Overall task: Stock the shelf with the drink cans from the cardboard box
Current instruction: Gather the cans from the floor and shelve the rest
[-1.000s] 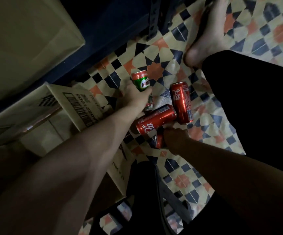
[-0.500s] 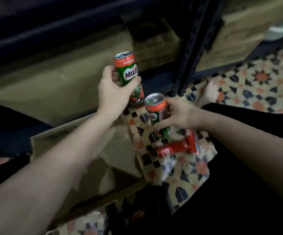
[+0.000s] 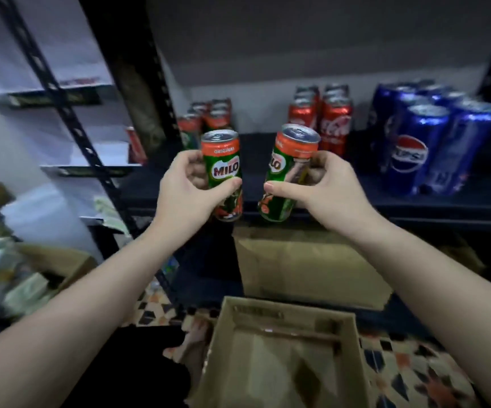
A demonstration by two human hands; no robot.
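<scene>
My left hand [image 3: 184,191] grips a green and orange Milo can [image 3: 223,164], held upright in front of the dark shelf [image 3: 356,198]. A second Milo can [image 3: 288,169], tilted a little to the right, is gripped by my right hand [image 3: 321,187]. Both cans hover just before the shelf's front edge. On the shelf stand several Milo cans [image 3: 206,117] at the back left, several red Coca-Cola cans [image 3: 331,119] in the middle and several blue Pepsi cans [image 3: 421,136] on the right. The open cardboard box [image 3: 279,357] lies below, on the patterned floor.
A black upright post [image 3: 138,92] of the rack stands left of the cans. Another cardboard box [image 3: 306,266] sits on the shelf below. Papers and boxes [image 3: 8,275] are piled at the left. A bare foot [image 3: 191,346] shows beside the open box.
The view rose from the floor to the shelf. Both hands lifted a Milo can each from the floor up to shelf height; the Coca-Cola cans on the floor are out of view.
</scene>
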